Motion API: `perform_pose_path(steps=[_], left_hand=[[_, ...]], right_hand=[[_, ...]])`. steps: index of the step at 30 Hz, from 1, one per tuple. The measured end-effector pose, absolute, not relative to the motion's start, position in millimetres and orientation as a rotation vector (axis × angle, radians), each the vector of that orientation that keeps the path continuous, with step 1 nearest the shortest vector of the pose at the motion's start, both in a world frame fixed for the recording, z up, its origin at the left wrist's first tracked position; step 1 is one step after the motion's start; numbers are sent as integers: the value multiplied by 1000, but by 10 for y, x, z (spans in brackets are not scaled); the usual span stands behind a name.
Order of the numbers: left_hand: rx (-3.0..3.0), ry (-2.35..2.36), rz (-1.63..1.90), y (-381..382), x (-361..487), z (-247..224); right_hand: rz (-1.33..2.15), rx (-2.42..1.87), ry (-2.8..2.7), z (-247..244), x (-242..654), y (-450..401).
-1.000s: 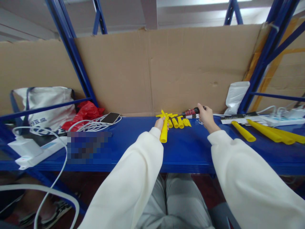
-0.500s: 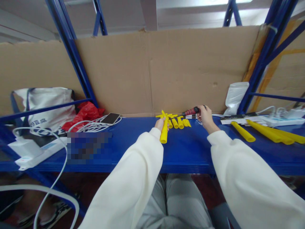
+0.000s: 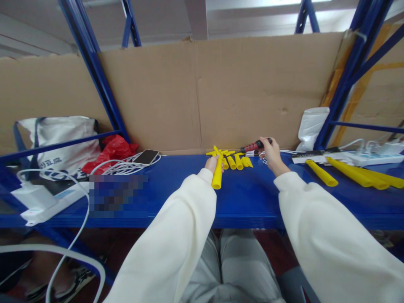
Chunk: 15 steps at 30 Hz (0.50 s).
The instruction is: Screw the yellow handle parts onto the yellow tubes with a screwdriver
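My left hand (image 3: 212, 163) is closed around a yellow tapered plastic tube (image 3: 217, 177), whose wide open end points toward me. Yellow fins or cross pieces show at its narrow far end. In my right hand (image 3: 270, 152) is a screwdriver with a red and black handle (image 3: 251, 147). Its dark shaft runs left to the far end of the held tube; whether the tip touches a screw is too small to tell. Between my hands, several short yellow plastic pieces (image 3: 239, 162) lie on the blue table (image 3: 249, 198). Small metal bits (image 3: 264, 160) lie below my right fingers.
Longer yellow tubes (image 3: 350, 173) lie at the right, by a white power strip (image 3: 375, 158). A phone (image 3: 146, 157) rests on coiled white cable at the left, near a red plastic bag (image 3: 113, 152) and a cloth bag (image 3: 63, 143). A cardboard wall (image 3: 151, 97) closes the back.
My right hand has tilted the screwdriver handle slightly upward and shifted a little left. My left hand and the yellow tube stay almost where they were.
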<state>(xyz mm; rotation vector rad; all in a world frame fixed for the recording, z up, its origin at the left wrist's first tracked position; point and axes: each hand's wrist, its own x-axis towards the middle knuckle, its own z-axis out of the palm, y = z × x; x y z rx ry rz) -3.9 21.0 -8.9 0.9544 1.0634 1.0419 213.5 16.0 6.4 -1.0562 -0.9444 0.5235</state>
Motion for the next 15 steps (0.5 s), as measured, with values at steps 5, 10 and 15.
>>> perform_pose_path(steps=[5,10,15], left_hand=[[947,1067,1058,195,-31,-83],[939,1071,1063,190,-30,-78],[968,1010,1073,248,-47,-131]], right_hand=[[436,-1045,-952,4,2200,231],[517,-1080,-910,41,2150,199],[529,-1031,-958,4,2163,223]])
